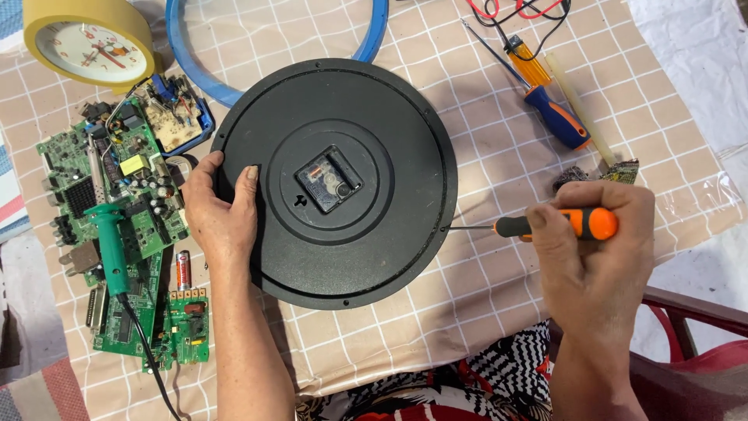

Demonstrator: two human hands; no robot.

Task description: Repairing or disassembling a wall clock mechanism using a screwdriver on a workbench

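A round black clock back [389, 132] lies face down on the checked cloth, with a small clock movement [329, 179] set in its middle. My left hand [220, 214] rests on its left rim, thumb on the black surface, holding it steady. An orange-and-black screwdriver [557, 224] sits in my right hand [596, 249], lying level, its thin tip touching the clock's right rim at a screw hole.
Green circuit boards [117, 179] and a green soldering iron [109, 242] lie at left, with a small battery [183, 270]. A yellow clock [87, 43] and a blue ring [187, 62] are at the back. A blue-handled screwdriver [555, 115] and meter leads [514, 12] sit back right.
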